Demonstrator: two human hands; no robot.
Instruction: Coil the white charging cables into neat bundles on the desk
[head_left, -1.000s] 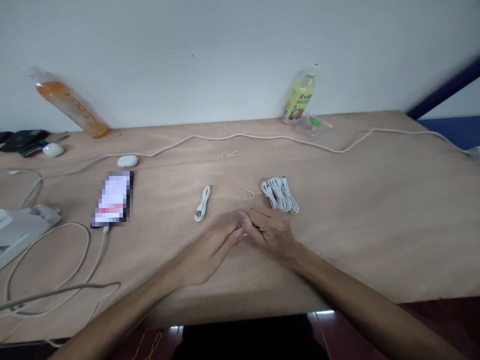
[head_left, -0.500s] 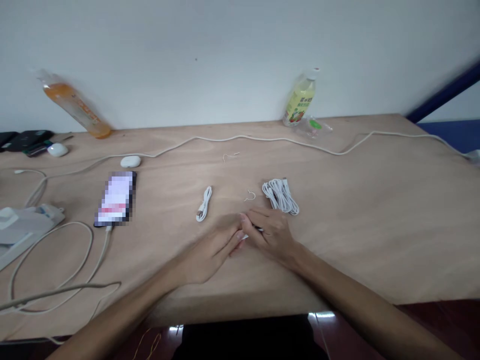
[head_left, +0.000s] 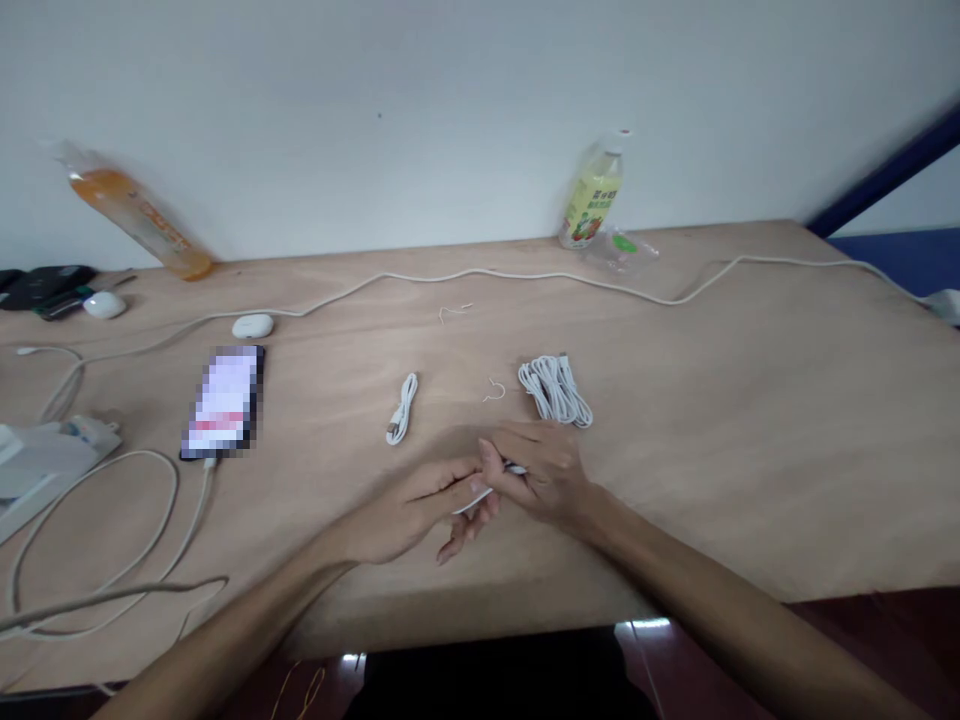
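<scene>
Close together above the near part of the table are my left hand (head_left: 416, 512) and my right hand (head_left: 546, 468). A white cable (head_left: 475, 501) runs between them. My left thumb presses it against the fingers, while my right hand is closed around its other part, mostly hidden by the fingers. Just beyond my right hand lies a larger coiled bundle of white cable (head_left: 556, 388). A small folded white cable (head_left: 403, 409) rests beyond my left hand. Between these two is a short bent white tie (head_left: 494, 390).
A phone (head_left: 223, 402) lies at left, plugged into a cable, near a white earbud case (head_left: 253, 326) and a white power strip (head_left: 45, 465). An orange drink bottle (head_left: 142, 222) and a yellow one (head_left: 592, 205) lean against the wall. A long cord (head_left: 555, 276) crosses the table.
My left hand's fingers have shifted slightly downward and spread, and more of the white cable shows between my hands. The right hand stays closed. The whole view has moved a little.
</scene>
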